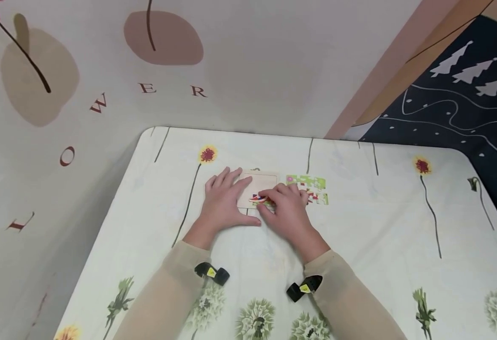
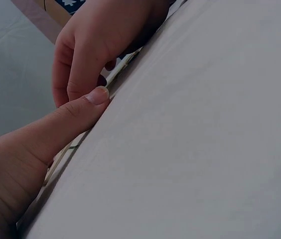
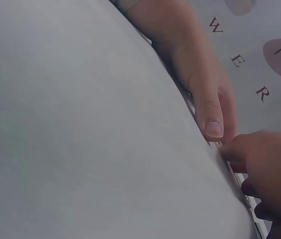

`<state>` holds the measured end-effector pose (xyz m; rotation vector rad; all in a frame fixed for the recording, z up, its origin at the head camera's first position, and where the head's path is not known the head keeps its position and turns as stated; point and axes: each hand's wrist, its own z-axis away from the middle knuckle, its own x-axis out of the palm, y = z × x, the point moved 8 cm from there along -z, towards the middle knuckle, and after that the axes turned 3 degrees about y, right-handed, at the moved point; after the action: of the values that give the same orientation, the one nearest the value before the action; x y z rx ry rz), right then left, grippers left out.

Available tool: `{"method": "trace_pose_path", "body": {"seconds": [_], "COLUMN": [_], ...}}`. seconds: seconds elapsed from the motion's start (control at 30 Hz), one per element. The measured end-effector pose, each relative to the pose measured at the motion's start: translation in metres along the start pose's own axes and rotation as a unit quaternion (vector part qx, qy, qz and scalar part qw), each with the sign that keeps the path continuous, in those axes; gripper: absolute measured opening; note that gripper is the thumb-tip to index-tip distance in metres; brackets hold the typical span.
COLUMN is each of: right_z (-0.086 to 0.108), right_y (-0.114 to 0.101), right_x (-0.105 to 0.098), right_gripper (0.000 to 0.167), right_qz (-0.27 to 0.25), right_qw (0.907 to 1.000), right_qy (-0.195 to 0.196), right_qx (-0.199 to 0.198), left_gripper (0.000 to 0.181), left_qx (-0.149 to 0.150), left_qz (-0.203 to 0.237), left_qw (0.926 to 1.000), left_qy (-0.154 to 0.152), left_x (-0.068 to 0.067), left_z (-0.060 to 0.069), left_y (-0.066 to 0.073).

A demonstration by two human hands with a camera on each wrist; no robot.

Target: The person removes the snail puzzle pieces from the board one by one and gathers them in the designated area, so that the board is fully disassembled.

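Observation:
A shallow, pale wooden puzzle tray (image 1: 266, 180) lies on the table in the head view. Colourful jigsaw pieces (image 1: 256, 198) show in its lower part, partly hidden by fingers. My left hand (image 1: 224, 203) rests over the tray's left side with fingers spread, its thumb (image 2: 66, 122) stretched along the near edge. At the lower right of the tray, my right hand (image 1: 288, 210) pinches a puzzle piece between thumb and bent index finger; most of that piece is hidden. Both wrist views show the hands close together, with the pieces mostly out of sight.
Right of the tray lies a group of green and red puzzle pieces (image 1: 316, 183), partly behind my right hand. A white cloth with printed flowers covers the table (image 1: 380, 226). Behind the table's far edge hangs a pale printed curtain (image 1: 265, 85).

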<state>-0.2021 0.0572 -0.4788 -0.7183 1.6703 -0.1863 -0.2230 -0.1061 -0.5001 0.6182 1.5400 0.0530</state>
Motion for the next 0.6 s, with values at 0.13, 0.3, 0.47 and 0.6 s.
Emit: {"method": "trace_pose_path", "body": {"seconds": [0.13, 0.3, 0.47, 0.6], "right_z": [-0.0008, -0.0025, -0.0024, -0.0015], "right_y": [0.0, 0.0007, 0.0001, -0.0011], "right_x": [0.0012, 0.0025, 0.0029, 0.0027], "right_gripper": [0.025, 0.024, 0.023, 0.022], "right_qz": [-0.005, -0.008, -0.009, -0.009], "right_qw": [0.9999, 0.9997, 0.9992, 0.9989], "right_qy": [-0.002, -0.013, -0.024, -0.029], "right_qx": [0.009, 0.02, 0.029, 0.035], "left_gripper": [0.122, 0.122, 0.121, 0.12], "left_qx": [-0.002, -0.004, -0.004, -0.003], "left_qz": [0.0, 0.004, 0.003, 0.001], "left_qw": [1.0, 1.0, 1.0, 1.0], "left_qy": [-0.001, -0.002, -0.001, -0.002], "left_x": [-0.0001, -0.0009, -0.0014, -0.0007], "left_z": [0.0006, 0.0008, 0.001, 0.0011], "left_y": [-0.0001, 0.0002, 0.0008, 0.0007]}}
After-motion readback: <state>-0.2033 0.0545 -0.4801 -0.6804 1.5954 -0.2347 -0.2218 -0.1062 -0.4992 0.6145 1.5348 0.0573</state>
